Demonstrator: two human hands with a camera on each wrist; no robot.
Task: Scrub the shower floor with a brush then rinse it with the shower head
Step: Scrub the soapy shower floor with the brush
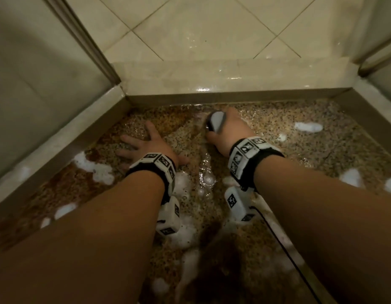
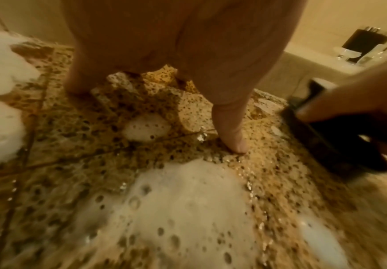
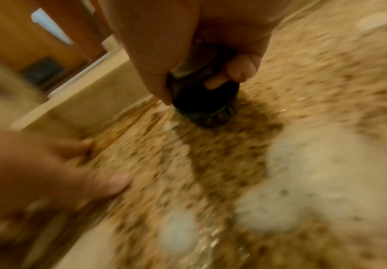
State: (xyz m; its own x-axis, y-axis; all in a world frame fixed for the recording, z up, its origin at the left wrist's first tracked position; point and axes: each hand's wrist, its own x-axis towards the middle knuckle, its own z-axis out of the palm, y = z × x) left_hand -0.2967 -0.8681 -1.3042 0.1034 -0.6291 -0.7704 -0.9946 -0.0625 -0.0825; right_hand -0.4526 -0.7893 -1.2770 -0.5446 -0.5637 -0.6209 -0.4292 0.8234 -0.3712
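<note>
The shower floor (image 1: 300,148) is speckled brown stone, wet and dotted with white foam (image 1: 95,170). My right hand (image 1: 228,132) grips a round scrub brush (image 1: 215,123) with a pale top and dark bristles, pressed on the floor near the far curb. The right wrist view shows that brush (image 3: 207,98) with its bristles on the stone and my fingers (image 3: 240,72) curled round it. My left hand (image 1: 144,143) lies flat on the wet floor to the brush's left, fingers spread. In the left wrist view its thumb (image 2: 230,127) touches the stone beside foam (image 2: 183,209). No shower head is in view.
A raised pale curb (image 1: 223,77) closes the far side, with diagonal floor tiles (image 1: 196,29) beyond. A low ledge and glass panel (image 1: 43,84) run along the left; another ledge (image 1: 370,99) rises at the right. A black cable (image 1: 284,244) hangs from my right wrist.
</note>
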